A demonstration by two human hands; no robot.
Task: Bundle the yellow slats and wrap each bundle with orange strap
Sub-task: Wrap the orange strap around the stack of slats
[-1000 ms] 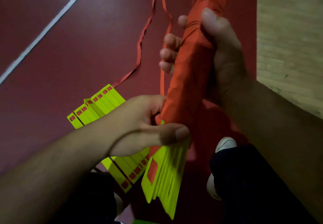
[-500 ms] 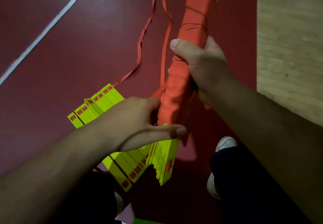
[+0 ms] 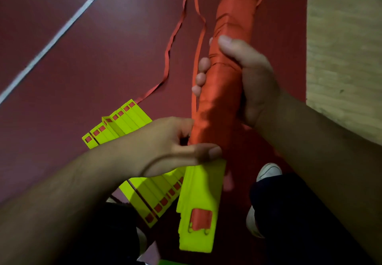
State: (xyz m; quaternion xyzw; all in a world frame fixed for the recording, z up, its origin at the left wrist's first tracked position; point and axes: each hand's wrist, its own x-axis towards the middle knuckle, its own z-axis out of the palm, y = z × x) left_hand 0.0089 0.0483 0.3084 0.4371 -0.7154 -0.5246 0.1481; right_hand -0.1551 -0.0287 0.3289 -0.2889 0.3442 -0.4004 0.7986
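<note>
A long bundle of yellow slats (image 3: pixel 199 209) is held up over the floor, most of its length wound in orange strap (image 3: pixel 225 74). Its bare yellow end points toward me. My right hand (image 3: pixel 246 76) grips the wrapped middle, thumb on top and fingertips showing on the left side. My left hand (image 3: pixel 171 142) holds the bundle where the wrap ends, thumb pressed across it. Loose strap tails (image 3: pixel 169 51) trail off across the floor. A second group of yellow slats (image 3: pixel 126 124) lies flat on the floor under my left arm.
The floor is dark red (image 3: pixel 86 64) with a white line (image 3: pixel 55 37) running diagonally at the left. A pale wooden surface (image 3: pixel 347 47) borders it on the right. My dark trouser leg and a white shoe (image 3: pixel 266 173) are at the lower right.
The bundle has turned in my hands, so a flat slat face with its orange slot now shows. My right hand re-gripped it, fingertips now visible on the left side.
</note>
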